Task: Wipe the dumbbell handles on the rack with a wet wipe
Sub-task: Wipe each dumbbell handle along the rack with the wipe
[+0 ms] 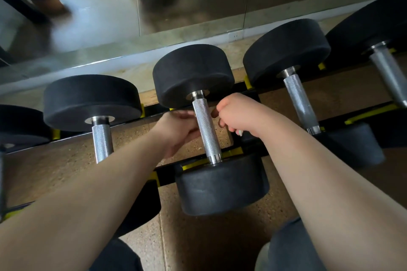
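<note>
Dumbbell handle (206, 130), of knurled steel, is seen at frame centre, laid across the black-and-yellow rack (164, 175). The left grip (179, 131) is pressed against its left side; whether the fingers wrap it cannot be told. The right grip (234, 114) is held just right of it with fingers curled, its contents unclear.

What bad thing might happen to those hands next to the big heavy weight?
The left hand and right hand reach in on either side of the middle dumbbell's handle, low between the rack rails. If that dumbbell rolls or shifts, fingers might get pinched against a rail. A handle left wet might also be slippery for the next lifter.
</note>
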{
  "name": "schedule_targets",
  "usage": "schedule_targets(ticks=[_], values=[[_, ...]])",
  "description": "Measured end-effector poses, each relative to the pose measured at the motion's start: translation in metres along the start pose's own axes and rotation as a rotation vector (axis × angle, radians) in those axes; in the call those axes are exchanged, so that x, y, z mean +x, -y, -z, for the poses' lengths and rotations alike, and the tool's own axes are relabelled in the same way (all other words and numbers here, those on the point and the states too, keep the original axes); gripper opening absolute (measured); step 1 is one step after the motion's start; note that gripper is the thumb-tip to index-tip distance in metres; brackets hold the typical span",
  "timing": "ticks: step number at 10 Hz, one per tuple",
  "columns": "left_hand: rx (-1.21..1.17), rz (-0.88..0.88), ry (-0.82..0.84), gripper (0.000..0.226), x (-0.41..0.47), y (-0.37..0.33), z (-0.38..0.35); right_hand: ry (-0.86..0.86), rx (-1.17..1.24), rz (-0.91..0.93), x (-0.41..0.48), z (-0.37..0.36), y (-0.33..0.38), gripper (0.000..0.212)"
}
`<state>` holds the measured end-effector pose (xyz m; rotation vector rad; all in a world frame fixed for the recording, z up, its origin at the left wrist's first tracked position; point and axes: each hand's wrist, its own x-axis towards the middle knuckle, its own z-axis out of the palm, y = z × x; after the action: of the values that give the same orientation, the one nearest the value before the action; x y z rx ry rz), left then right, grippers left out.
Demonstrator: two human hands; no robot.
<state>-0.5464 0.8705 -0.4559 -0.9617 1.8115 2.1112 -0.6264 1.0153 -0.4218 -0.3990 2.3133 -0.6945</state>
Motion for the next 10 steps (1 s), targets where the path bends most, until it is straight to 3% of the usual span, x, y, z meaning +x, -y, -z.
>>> schedule_targets(ticks=[1,2,3,5,6,7,8,10], values=[[-0.050,-0.023,0.124,0.018,0.008,0.000,0.005,-0.038,0.044,0.003,0.004,0.006,-0.005,0.032],[0.356,0.113,0.376,0.020,0.000,0.009,0.015,-0.031,0.045,-0.007,0.003,0.008,-0.010,0.032],[0.361,0.207,0.457,0.020,-0.003,0.014,0.017,-0.010,0.034,-0.025,0.008,0.007,-0.009,0.031],[-0.178,-0.085,0.186,0.022,0.015,0.000,0.009,0.053,-0.005,-0.136,0.015,0.007,0.000,0.024],[-0.110,-0.024,0.325,0.027,0.009,0.000,0.015,0.018,0.084,-0.143,0.012,0.006,0.000,0.026],[0.042,0.192,0.528,0.042,0.000,0.006,0.015,0.031,0.102,-0.159,0.010,0.006,0.000,0.028],[0.099,0.223,0.544,0.044,-0.002,0.003,0.010,0.039,0.080,-0.171,0.011,0.007,-0.002,0.026],[-0.239,0.041,0.312,0.055,0.005,-0.001,0.004,0.016,0.064,-0.154,0.008,0.011,-0.006,0.031]])
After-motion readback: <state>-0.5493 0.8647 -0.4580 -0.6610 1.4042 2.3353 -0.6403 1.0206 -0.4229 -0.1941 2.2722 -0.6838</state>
